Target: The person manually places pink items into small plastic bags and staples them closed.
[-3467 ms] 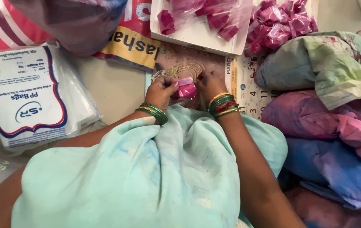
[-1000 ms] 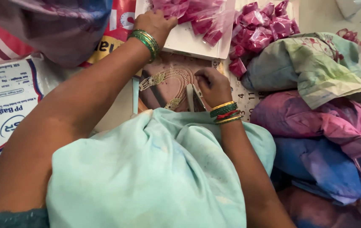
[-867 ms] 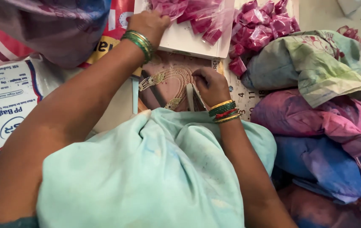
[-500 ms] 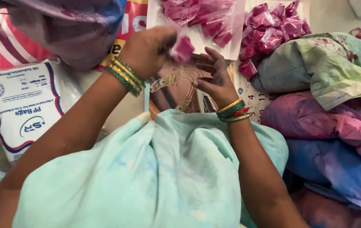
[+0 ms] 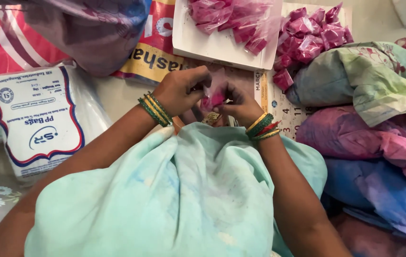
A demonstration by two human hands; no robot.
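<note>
A pale floor [image 5: 117, 93] carries a printed paper calendar sheet [image 5: 279, 102], a white plastic sack [image 5: 41, 119] and stained cloth bundles [image 5: 364, 81]. A flat white tray [image 5: 212, 47] seems to rest on the sheet.

I see one small pink packet [image 5: 214, 98]. It is a little clear plastic bag with bright pink powder inside. It sits up off the floor, pinched between my left hand [image 5: 180, 90] and my right hand [image 5: 237, 102]. My fingers cover most of it, so only a small pink bit shows in the middle. I cannot tell if its top is open or closed. It hangs just over the edge of the light green cloth [image 5: 165, 190] on my lap.
</note>
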